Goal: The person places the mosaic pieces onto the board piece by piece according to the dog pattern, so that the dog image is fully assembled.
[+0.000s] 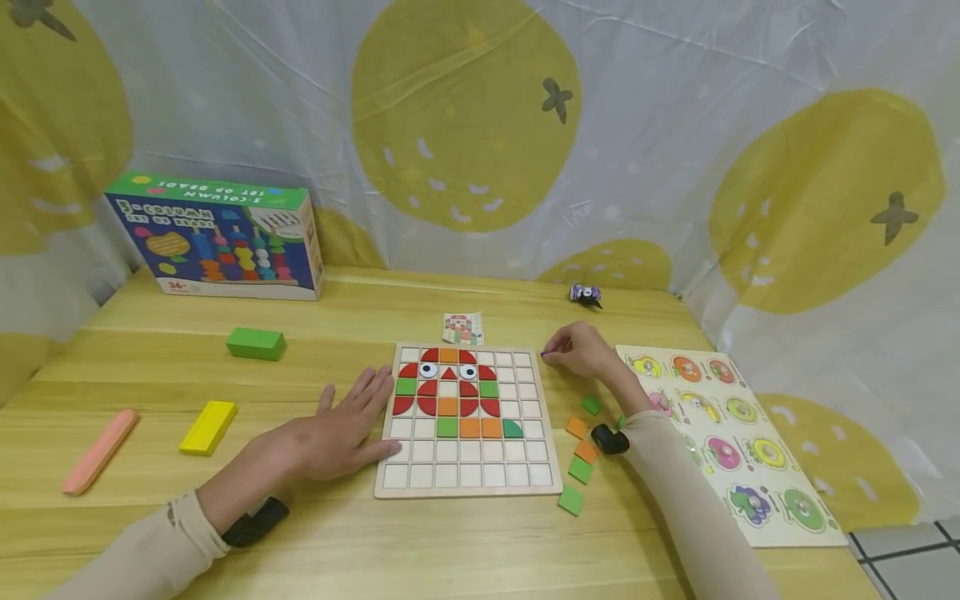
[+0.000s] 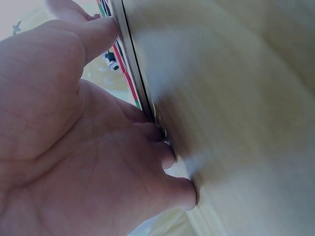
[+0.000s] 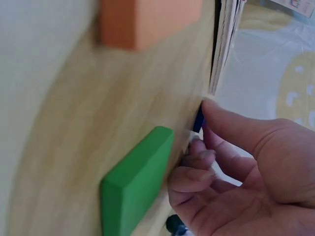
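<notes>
Wooden table (image 1: 337, 542) is carrying the puzzle board (image 1: 468, 492); my left hand (image 1: 337, 429) is lying flat against it, my right hand (image 1: 581, 350) pinching a blue piece (image 3: 198, 119).

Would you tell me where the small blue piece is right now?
In the head view, the small blue piece is pinched by the right hand, just right of the puzzle board's top corner.

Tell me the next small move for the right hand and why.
Probably carry the blue piece pinched in the right hand over the board to an empty cell: it sits just off the right edge, and the left hand lies flat, steadying the board.
</notes>
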`<state>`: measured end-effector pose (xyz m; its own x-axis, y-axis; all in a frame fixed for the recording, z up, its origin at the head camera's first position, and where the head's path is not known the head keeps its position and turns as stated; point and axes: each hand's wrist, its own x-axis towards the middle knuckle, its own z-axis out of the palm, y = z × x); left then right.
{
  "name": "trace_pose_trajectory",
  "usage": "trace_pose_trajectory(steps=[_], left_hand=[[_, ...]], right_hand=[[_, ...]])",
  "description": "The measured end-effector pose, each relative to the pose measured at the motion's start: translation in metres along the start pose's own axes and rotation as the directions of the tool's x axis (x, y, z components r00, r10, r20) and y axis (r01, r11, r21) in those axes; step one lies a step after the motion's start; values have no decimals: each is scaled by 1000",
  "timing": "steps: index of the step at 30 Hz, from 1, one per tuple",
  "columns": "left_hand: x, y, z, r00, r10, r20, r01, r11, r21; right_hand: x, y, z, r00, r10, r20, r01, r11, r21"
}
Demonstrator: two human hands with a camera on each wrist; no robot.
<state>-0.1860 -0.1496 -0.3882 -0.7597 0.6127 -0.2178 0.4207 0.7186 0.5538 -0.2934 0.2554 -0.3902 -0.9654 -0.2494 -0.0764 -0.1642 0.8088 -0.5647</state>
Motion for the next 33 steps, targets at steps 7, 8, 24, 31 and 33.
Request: trace_pose_trajectory(steps=[7,8,24,31,33], left_hand=[[4,-14,6,999,37,-25,-37,999,-26],[4,-14,6,999,33,-22,-34,999,-24],[10,-22,13,999,28,-23,-27,1000,10],[14,-31,17,999,32,-31,-32,999,25],[13,-30,17,999,36,-37,-35,999,32]], right_hand=[[-5,-4,-1,997,-72,-7,71,997,-36],[-6,-4,-2,997,-80,-9,80,996,-31],[-56,-12,-5,932,-291,217,213,922,323],[-61,-19,2,871,-387,302,282,898,336],[-61,-19,4,858,-414,304,310,890,336]])
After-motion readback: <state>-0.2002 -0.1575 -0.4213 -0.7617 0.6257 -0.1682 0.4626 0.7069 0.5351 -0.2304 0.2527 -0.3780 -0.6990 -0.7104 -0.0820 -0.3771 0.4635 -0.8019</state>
